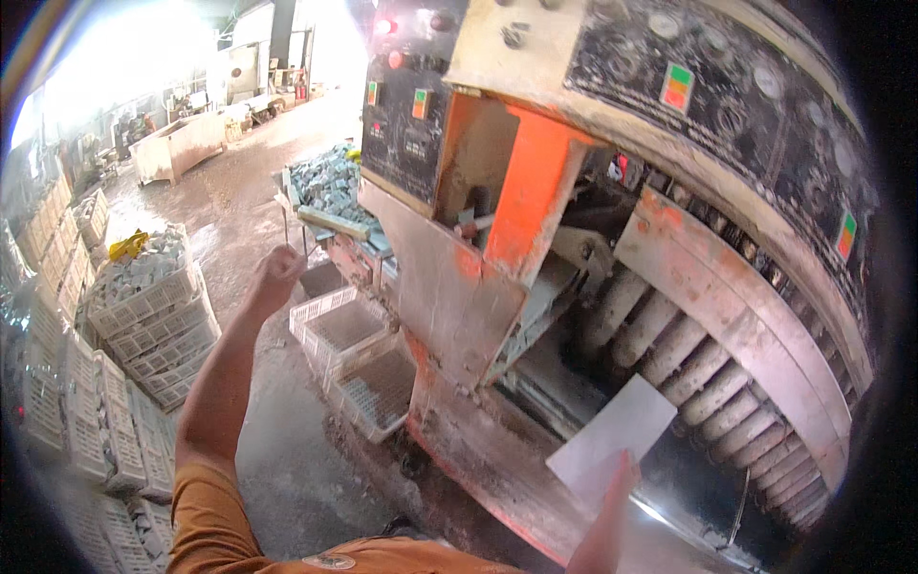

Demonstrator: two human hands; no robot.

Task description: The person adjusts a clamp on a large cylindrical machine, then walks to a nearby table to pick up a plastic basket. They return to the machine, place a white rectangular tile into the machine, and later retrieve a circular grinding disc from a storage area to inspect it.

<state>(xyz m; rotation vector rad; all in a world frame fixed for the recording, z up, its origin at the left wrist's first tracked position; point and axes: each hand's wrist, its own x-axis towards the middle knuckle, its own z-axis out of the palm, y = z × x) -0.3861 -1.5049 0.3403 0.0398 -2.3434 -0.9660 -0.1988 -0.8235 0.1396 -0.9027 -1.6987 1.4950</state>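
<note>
My right hand (622, 474) is at the near edge of a pale, flat rectangular plate (617, 429), gripping it. The plate tilts over the dark opening of a large machine (459, 316), in front of a row of thick pale cylinders (703, 368). My left hand (279, 268) is raised on an outstretched arm, its fingers curled closed, beside a tray of grey stone-like pieces (330, 182). A thin dark line shows by its fingertips; what the hand holds, if anything, I cannot make out.
Pale plastic crates (368, 383) stand on the floor against the machine's left side. More stacked crates (158, 311), some filled with grey pieces, line the left. Buttons and dials cover the black control panel (717, 81) above. A large open bin (179, 145) stands farther back.
</note>
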